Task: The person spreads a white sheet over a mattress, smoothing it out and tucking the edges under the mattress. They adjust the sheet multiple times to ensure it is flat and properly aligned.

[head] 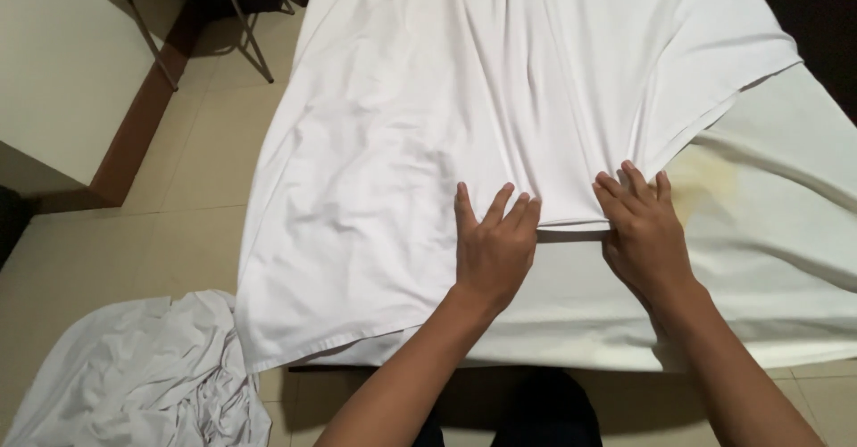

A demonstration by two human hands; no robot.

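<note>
Down at the far left, a crumpled heap of pale grey-white cloth (143, 375) lies on the beige tiled floor (192, 197), just off the near left corner of the bed. Above it in the head view stand a cream-coloured wall or cabinet side (62, 63) and the thin metal legs of a folding stand (245, 27), well apart from the hands.

The large white cotton-like top sheet (428, 125) is spread over the bed, its left edge hanging past the bed's left side and its near edge running along the bed's near edge. It lies on a second white sheet covering the mattress (786, 197), which shows bare toward the right edge and carries a yellowish stain (705, 179) just beside the right hand.

The left hand (491, 250) lies flat on the top sheet near the middle of the bed's near edge, fingers spread and pressing down, gripping nothing. The right hand (643, 228) sits just beside it, fingers bent at a folded edge of the same sheet; whether it pinches the fold or only presses it I cannot tell.

The sheet looks light, thin and wholly limp, judging by the soft creases fanning out from the hands. It should slide easily over the sheet below and will sag wherever unsupported. Its hems and corners seem the soundest places to take hold, with a pinch of thumb and fingers, since a flat palm only drags it.
</note>
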